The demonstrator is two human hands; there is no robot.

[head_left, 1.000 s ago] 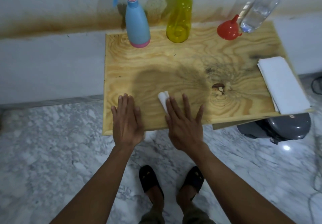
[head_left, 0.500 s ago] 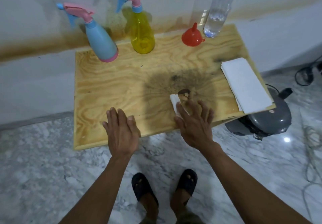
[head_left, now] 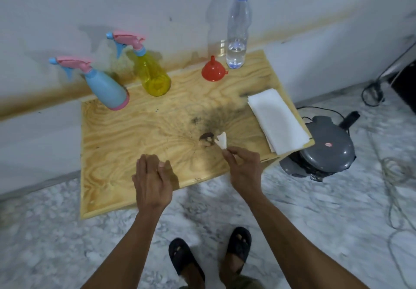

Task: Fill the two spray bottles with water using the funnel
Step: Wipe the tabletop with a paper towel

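A blue spray bottle and a yellow spray bottle, both with pink trigger heads, stand at the back of the wooden board. To their right a red funnel sits mouth down, next to a clear water bottle with a blue cap and a little water in it. My right hand pinches a small white tissue just above the board near a dark knot. My left hand rests flat on the board's front part with straight fingers.
A stack of white paper towels lies on the board's right end. A grey lidded appliance with a cord sits on the marble floor to the right, with cables beyond it. The stained wall runs behind the board. My sandalled feet stand below.
My right hand has slid the tissue rightward across the board and now pinches it up instead of pressing it flat. The view has shifted right and up. My left hand stays flat.
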